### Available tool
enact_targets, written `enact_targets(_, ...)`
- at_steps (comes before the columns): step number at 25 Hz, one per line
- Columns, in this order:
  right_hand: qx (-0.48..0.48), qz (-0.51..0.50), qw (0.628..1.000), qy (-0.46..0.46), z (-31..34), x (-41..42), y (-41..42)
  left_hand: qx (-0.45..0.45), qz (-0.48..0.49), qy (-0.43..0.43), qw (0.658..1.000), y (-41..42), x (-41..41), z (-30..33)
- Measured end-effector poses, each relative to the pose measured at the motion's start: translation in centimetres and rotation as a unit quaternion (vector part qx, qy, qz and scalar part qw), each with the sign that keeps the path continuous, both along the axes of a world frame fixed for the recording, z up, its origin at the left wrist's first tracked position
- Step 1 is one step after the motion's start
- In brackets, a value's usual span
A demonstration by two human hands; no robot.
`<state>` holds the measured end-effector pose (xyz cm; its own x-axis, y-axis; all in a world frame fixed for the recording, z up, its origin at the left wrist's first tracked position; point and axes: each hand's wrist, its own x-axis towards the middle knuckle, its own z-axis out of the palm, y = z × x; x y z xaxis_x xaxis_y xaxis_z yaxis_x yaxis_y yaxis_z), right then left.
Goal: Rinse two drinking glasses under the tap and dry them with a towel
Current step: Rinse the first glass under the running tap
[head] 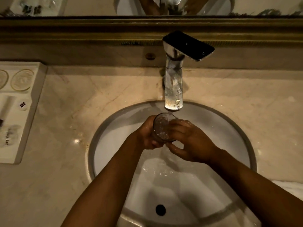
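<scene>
A clear drinking glass [162, 128] is held upright under the chrome tap [173, 89], and water runs from the spout into its mouth. My left hand [147, 135] grips the glass from its left side with curled fingers. My right hand [190, 141] holds its right side, fingers at the rim and inside wall, thumb under the base. Both hands are over the white sink basin [114, 128]. A white towel [288, 187] shows at the right edge. No second glass is in view.
A marble counter [68, 112] surrounds the sink. A white amenity tray [18, 110] with round coasters and small packets sits at the left. The sink's drain hole [160, 210] lies near the front. A framed mirror [147, 7] runs along the back wall.
</scene>
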<state>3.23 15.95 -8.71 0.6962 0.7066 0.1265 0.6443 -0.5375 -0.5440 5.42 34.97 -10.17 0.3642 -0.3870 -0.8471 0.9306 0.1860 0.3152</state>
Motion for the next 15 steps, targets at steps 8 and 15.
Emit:
enact_targets(8,0.135,-0.27,0.918,0.256,-0.5,-1.6,3.8,0.093,0.079,-0.143,0.982,-1.4,-0.3,-0.5)
enact_targets(15,0.305,-0.521,0.704,0.373,0.2,-0.3,7.2,0.282,0.134,-0.243,0.918,-2.7,-2.6,0.4)
